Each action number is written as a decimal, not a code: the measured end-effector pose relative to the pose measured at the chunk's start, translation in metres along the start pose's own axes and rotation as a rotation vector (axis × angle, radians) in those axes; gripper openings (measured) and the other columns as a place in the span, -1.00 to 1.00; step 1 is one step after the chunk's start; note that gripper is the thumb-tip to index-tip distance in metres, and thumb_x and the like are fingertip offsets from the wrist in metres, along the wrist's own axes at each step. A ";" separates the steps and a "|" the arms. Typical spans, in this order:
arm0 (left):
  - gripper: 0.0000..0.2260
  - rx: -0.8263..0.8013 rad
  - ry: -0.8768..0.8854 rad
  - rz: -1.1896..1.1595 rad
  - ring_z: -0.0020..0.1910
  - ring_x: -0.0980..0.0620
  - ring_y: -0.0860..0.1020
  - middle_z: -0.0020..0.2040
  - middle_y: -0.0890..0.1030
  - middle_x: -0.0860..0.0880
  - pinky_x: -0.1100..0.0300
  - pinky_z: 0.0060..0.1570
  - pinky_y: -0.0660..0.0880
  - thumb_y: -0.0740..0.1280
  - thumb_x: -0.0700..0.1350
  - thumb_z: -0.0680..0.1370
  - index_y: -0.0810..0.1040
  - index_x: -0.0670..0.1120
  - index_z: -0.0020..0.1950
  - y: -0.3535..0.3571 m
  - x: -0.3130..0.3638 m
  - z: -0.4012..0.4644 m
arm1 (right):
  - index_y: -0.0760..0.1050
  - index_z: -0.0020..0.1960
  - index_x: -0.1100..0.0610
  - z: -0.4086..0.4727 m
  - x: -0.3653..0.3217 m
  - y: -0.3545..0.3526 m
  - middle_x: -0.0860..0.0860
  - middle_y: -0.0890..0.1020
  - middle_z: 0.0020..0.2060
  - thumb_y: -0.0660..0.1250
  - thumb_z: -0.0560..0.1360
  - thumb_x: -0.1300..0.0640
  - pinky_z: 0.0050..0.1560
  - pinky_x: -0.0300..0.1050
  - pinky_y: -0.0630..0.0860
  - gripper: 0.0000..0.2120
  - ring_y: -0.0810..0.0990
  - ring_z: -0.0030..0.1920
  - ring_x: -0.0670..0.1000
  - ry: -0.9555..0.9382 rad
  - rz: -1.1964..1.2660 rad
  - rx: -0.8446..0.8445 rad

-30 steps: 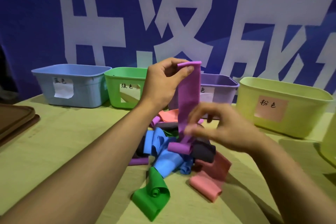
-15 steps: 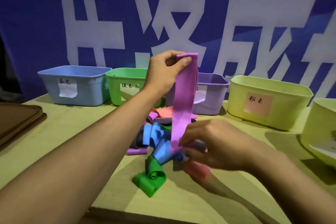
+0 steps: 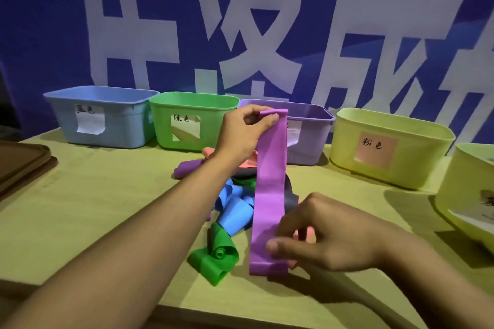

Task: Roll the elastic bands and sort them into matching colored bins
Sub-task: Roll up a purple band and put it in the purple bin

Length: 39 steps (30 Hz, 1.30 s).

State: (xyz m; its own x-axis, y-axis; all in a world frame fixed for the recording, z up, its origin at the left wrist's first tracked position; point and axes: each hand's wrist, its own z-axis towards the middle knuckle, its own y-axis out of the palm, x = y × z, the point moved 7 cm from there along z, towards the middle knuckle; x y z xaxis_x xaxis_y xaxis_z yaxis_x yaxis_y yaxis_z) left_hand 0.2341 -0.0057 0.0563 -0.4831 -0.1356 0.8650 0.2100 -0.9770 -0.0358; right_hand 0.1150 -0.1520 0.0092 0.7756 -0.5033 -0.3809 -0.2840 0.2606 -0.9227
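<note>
Brown tray (image 3: pixel 18 165): at far left edge of table (image 3: pixel 80 222).
Bins: blue bin (image 3: pixel 104 117), green bin (image 3: pixel 192 120), purple bin (image 3: pixel 310 136), yellow bin (image 3: pixel 387 147) in a row at the rear.
Left hand (image 3: pixel 240 136): grip pinches top end of purple band (image 3: pixel 270 195).
Band pile (image 3: pixel 232 208): behind the band, partly hidden.
Right hand (image 3: pixel 328 238): grip pinches band's lower end.
Change: lower end now flat, unrolled; previously curled.
</note>
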 end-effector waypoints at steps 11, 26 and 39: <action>-0.87 0.002 0.109 -0.041 -0.07 0.08 0.72 -0.14 0.75 0.07 -0.03 0.05 0.67 0.54 -0.18 0.50 0.69 0.05 -0.08 -0.004 -0.012 -0.007 | 0.67 0.10 0.04 0.045 0.081 -0.079 -0.15 0.72 -0.07 0.38 0.62 -0.01 -0.05 -0.31 0.55 -0.84 0.66 0.00 -0.18 0.169 0.412 1.028; -0.91 -0.081 0.167 0.055 -0.05 0.04 0.73 -0.11 0.75 0.05 -0.06 0.04 0.68 0.54 -0.09 0.49 0.69 0.04 -0.04 0.000 -0.017 -0.012 | 0.69 -0.11 0.05 0.053 0.090 -0.063 -0.09 0.69 -0.30 0.36 0.54 -0.08 -0.20 -0.30 0.52 -0.77 0.58 -0.25 -0.20 0.121 0.683 1.049; -0.83 -0.104 0.197 0.044 -0.03 0.07 0.73 -0.10 0.76 0.07 -0.13 0.11 0.65 0.51 0.03 0.40 0.71 0.09 -0.02 -0.004 -0.013 -0.018 | 0.68 0.02 0.07 0.053 0.091 -0.054 -0.03 0.72 -0.21 0.37 0.60 0.09 -0.17 -0.25 0.58 -0.89 0.64 -0.18 -0.12 0.088 0.756 1.007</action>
State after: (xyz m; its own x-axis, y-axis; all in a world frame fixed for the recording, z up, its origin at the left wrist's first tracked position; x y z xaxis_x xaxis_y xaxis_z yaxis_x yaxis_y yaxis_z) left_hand 0.2240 -0.0026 0.0363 -0.6338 -0.1984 0.7476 0.1512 -0.9797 -0.1318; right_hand 0.2310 -0.1686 0.0273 0.5560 0.0026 -0.8312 -0.0552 0.9979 -0.0338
